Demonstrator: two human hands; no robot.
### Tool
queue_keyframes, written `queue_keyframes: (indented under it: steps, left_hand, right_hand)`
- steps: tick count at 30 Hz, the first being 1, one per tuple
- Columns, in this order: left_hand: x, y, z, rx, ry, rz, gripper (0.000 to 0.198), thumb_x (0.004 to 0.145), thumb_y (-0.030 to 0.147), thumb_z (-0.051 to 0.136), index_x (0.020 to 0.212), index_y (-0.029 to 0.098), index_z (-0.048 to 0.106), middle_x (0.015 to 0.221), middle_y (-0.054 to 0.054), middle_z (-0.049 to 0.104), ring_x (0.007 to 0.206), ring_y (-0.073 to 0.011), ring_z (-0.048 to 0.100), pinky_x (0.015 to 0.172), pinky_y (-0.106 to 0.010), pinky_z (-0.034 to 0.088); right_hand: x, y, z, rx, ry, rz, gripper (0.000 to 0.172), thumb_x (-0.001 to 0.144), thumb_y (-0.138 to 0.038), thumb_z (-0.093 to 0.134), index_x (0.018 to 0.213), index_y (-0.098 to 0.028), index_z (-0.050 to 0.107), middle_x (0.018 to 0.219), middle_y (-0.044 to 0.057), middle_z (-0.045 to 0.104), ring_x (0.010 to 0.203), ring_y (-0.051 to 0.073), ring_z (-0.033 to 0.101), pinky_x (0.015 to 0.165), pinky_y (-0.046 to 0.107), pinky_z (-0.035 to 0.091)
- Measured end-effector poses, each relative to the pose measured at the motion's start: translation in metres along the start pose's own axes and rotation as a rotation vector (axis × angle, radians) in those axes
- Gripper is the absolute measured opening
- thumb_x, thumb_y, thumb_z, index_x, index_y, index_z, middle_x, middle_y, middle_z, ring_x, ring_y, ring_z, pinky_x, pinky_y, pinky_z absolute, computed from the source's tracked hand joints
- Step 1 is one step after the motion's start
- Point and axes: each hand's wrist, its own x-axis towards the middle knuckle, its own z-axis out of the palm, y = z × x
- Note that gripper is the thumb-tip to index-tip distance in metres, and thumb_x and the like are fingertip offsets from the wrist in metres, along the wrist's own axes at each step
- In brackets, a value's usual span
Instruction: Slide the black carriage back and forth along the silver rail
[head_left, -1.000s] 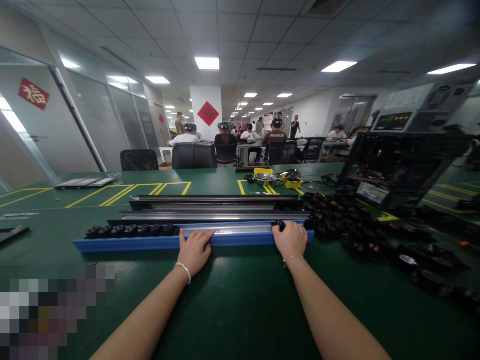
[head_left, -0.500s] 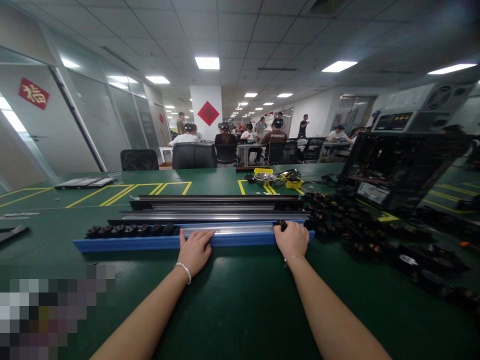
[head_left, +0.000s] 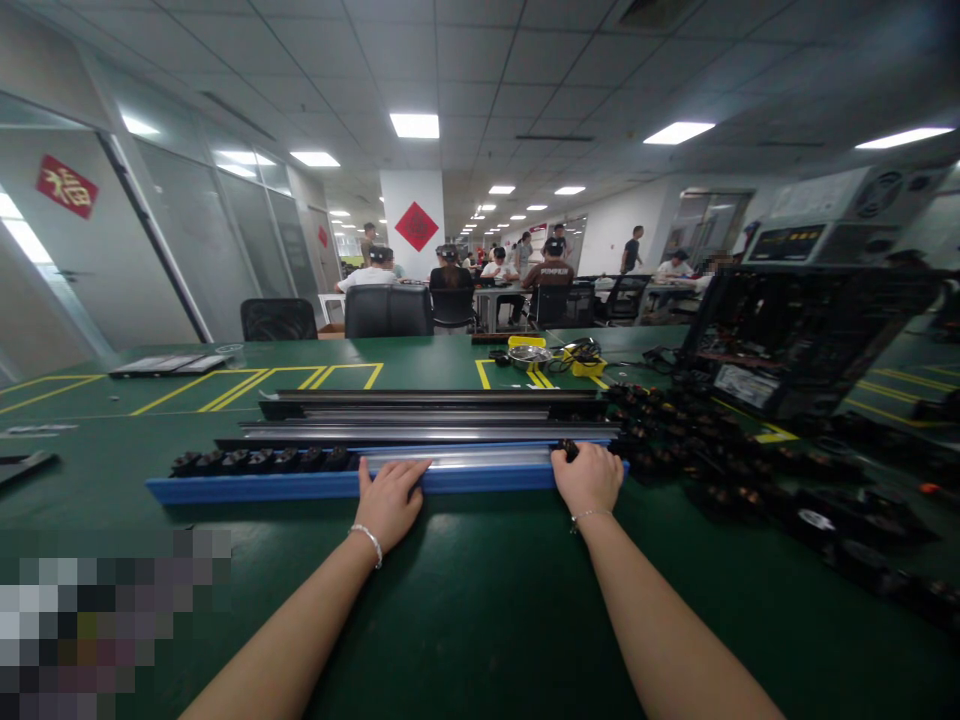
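A long blue channel-shaped rail (head_left: 255,489) lies crosswise on the green table, a pale silvery strip (head_left: 487,456) along its inside. Several small black parts (head_left: 259,461) sit in a row in its left half. My left hand (head_left: 391,500) lies over the middle of the rail, fingers spread and tips on the strip. At the right end, my right hand (head_left: 591,480) is closed on a small black part (head_left: 568,449), held at the rail. Its fingertips are partly hidden.
Behind the blue rail lie black rails (head_left: 435,400) with silvery strips. A heap of small black parts (head_left: 675,425) spreads to the right. An open computer case (head_left: 780,340) stands beyond it. Yellow items and cables (head_left: 585,357) lie at the back.
My right hand has shifted slightly to the right with the small black part. My left hand stays put. A standing person in the background has moved right.
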Motion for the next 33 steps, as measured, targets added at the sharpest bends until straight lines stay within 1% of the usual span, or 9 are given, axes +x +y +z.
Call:
queue_keyframes:
  steps: [12, 20, 26, 33]
  left_hand:
    - [0.0005, 0.0021, -0.0026, -0.001, -0.019, -0.012, 0.045, 0.080, 0.022, 0.042, 0.122, 0.034, 0.049, 0.114, 0.000, 0.062, 0.108, -0.0207, 0.051, 0.104, -0.063, -0.004]
    - [0.0005, 0.0009, -0.0019, 0.006, -0.022, -0.006, 0.045, 0.080, 0.022, 0.042, 0.123, 0.035, 0.049, 0.115, 0.000, 0.062, 0.109, -0.0206, 0.051, 0.104, -0.063, -0.004]
    - [0.0003, 0.0013, -0.0021, 0.018, -0.018, -0.010, 0.045, 0.080, 0.022, 0.042, 0.123, 0.036, 0.049, 0.115, 0.000, 0.062, 0.109, -0.0208, 0.051, 0.104, -0.062, -0.003]
    - [0.0005, 0.0019, -0.0031, 0.046, -0.029, -0.012, 0.045, 0.080, 0.023, 0.043, 0.123, 0.036, 0.048, 0.115, 0.000, 0.062, 0.109, -0.0214, 0.051, 0.104, -0.063, 0.001]
  right_hand:
    - [0.0015, 0.0048, -0.0003, 0.023, 0.027, 0.025, 0.031, 0.070, -0.037, 0.043, 0.075, -0.014, 0.063, 0.078, 0.012, 0.063, 0.081, 0.024, 0.051, 0.086, 0.037, 0.029]
    - [0.0014, 0.0066, -0.0008, 0.050, 0.047, 0.071, 0.029, 0.070, -0.036, 0.043, 0.077, -0.016, 0.062, 0.080, 0.010, 0.062, 0.085, 0.024, 0.050, 0.096, 0.042, 0.023]
    - [0.0023, 0.0078, -0.0028, 0.053, 0.032, 0.083, 0.028, 0.069, -0.035, 0.044, 0.076, -0.015, 0.062, 0.079, 0.009, 0.061, 0.085, 0.023, 0.050, 0.096, 0.042, 0.023]
    - [0.0026, 0.0088, -0.0020, 0.062, 0.044, 0.090, 0.029, 0.070, -0.036, 0.043, 0.076, -0.016, 0.063, 0.080, 0.010, 0.062, 0.085, 0.024, 0.050, 0.097, 0.044, 0.021]
